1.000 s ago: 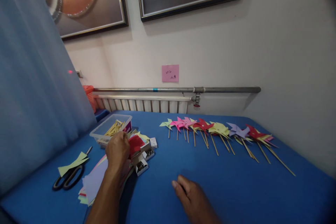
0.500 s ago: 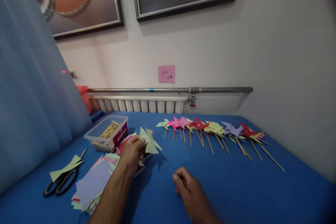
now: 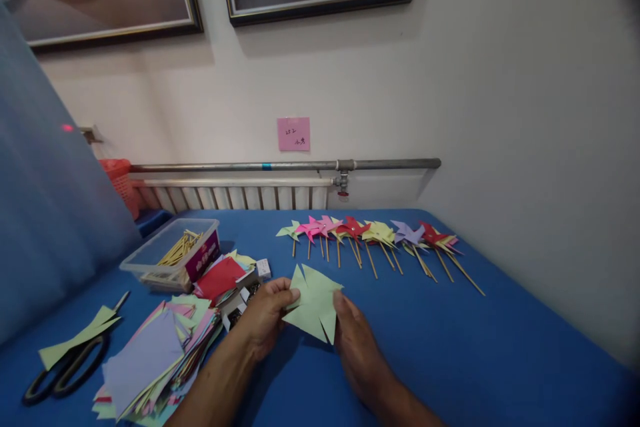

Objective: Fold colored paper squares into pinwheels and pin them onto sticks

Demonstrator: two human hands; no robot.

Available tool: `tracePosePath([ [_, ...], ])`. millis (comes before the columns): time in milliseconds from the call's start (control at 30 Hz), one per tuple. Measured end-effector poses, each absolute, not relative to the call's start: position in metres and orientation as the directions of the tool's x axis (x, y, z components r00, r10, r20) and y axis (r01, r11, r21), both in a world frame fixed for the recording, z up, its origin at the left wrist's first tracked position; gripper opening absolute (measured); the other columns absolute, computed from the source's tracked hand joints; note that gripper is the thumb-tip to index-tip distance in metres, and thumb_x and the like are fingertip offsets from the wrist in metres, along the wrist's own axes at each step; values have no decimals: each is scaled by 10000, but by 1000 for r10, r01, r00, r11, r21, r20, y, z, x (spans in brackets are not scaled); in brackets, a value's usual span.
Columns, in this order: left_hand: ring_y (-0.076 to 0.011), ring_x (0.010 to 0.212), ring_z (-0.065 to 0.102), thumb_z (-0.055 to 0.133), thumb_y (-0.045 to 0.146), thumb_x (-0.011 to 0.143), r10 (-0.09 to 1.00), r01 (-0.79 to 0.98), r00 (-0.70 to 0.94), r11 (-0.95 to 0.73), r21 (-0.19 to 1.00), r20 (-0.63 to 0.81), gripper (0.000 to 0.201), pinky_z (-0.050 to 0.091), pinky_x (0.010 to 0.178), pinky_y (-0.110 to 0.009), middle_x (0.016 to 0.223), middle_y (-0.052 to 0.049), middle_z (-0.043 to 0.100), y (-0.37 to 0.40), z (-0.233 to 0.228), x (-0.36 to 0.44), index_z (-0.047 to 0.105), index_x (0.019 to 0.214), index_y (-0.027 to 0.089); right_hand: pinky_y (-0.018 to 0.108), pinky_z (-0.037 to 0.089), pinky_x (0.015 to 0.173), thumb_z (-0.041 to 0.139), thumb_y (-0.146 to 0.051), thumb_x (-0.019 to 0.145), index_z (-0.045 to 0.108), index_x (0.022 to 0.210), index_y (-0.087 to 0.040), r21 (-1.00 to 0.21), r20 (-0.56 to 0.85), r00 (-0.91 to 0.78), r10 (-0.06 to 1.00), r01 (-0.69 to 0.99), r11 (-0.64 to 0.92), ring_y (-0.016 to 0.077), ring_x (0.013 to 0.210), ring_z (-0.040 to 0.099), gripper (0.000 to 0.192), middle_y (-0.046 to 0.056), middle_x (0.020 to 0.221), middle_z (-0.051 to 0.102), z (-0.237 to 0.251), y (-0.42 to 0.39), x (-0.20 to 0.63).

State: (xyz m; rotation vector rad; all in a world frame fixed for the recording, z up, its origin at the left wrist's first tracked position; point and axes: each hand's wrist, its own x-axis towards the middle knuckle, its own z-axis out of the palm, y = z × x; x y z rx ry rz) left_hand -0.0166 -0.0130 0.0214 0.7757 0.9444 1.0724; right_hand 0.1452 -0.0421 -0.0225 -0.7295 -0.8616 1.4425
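Note:
A pale green paper square [image 3: 316, 303] with slits cut in from its corners is held up over the blue table. My left hand [image 3: 270, 313] pinches its left side between thumb and fingers. At the right edge, my right hand [image 3: 353, 340] grips it too, its fingers partly hidden behind the paper. Just left of my left hand are small open boxes [image 3: 239, 305] with dark little pieces inside. Beyond the paper, a row of finished paper pinwheels [image 3: 353, 228] on thin wooden sticks lies along the back of the table.
Stacked coloured paper [image 3: 145, 353] lies at the front left, beside black-handled scissors [image 3: 80, 363] with green paper scraps on them. A clear plastic box [image 3: 173, 250] holds wooden sticks. Red paper [image 3: 220, 278] and a small white box [image 3: 263, 269] sit near it. A blue curtain [image 3: 55, 200] hangs at left.
My left hand has brought the green paper right and nearer, and it now lies opened flat. My right hand has risen and taken its right edge. The view has turned rightward.

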Motion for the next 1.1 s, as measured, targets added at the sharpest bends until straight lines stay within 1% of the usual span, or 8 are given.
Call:
tracePosePath([
  [100, -129, 549, 613, 1068, 468, 418, 947, -346, 188, 311, 885, -259, 559, 460, 556, -243, 632, -11, 713, -14, 21, -15, 711, 714, 156, 457, 620, 894, 925, -654, 807, 830, 1091, -212, -843, 7, -70, 997, -537, -32, 342, 983, 799, 534, 88, 1001, 867, -25, -40, 146],
  [200, -130, 546, 610, 1064, 461, 424, 944, -338, 193, 321, 885, -269, 552, 450, 552, -245, 632, -9, 714, -14, 21, -15, 714, 724, 158, 434, 617, 872, 983, -607, 748, 830, 1074, -205, -845, -20, -46, 999, -533, -41, 320, 927, 797, 540, 83, 990, 869, -27, -39, 146],
  [333, -130, 552, 613, 1069, 431, 411, 946, -360, 184, 316, 878, -265, 542, 478, 586, -254, 622, -3, 706, -13, 21, -16, 704, 706, 160, 413, 617, 814, 981, -634, 726, 825, 1055, -200, -857, -34, 0, 999, -514, -30, 305, 857, 790, 566, 74, 969, 868, -30, -38, 148],
  [433, -119, 520, 583, 1067, 425, 439, 948, -336, 195, 305, 891, -252, 520, 451, 569, -248, 591, 3, 684, -12, 18, -17, 684, 675, 164, 394, 607, 773, 983, -641, 712, 827, 1006, -204, -871, -62, 27, 998, -490, -41, 290, 801, 779, 549, 59, 914, 861, -32, -37, 150],
  [567, -160, 570, 647, 1072, 420, 440, 947, -324, 217, 299, 898, -237, 522, 476, 608, -268, 651, -48, 743, -12, 13, -16, 720, 715, 150, 403, 600, 749, 1004, -613, 681, 834, 1040, -211, -867, -63, 15, 998, -497, -47, 303, 782, 779, 566, 61, 902, 861, -31, -37, 150],
  [733, -173, 593, 665, 1092, 410, 403, 942, -317, 236, 307, 897, -239, 572, 479, 619, -275, 707, -91, 783, -13, 10, -15, 784, 785, 116, 415, 600, 789, 1038, -569, 637, 842, 1054, -207, -861, -73, 17, 997, -505, -55, 310, 804, 788, 586, 57, 900, 864, -29, -37, 149],
  [867, -191, 633, 687, 1088, 453, 428, 934, -297, 283, 302, 906, -219, 610, 495, 657, -282, 733, -122, 802, -13, 11, -15, 838, 846, 86, 432, 606, 810, 1044, -578, 620, 850, 1053, -209, -862, -73, 9, 997, -504, -59, 319, 815, 792, 600, 56, 880, 860, -30, -36, 149],
  [1100, -178, 601, 644, 1055, 479, 496, 930, -220, 292, 294, 930, -225, 539, 471, 639, -281, 725, -123, 795, -12, 5, -15, 842, 797, 87, 427, 614, 823, 1004, -595, 692, 834, 1085, -208, -857, -79, -6, 997, -510, -71, 323, 864, 802, 577, 74, 962, 870, -28, -39, 149],
])
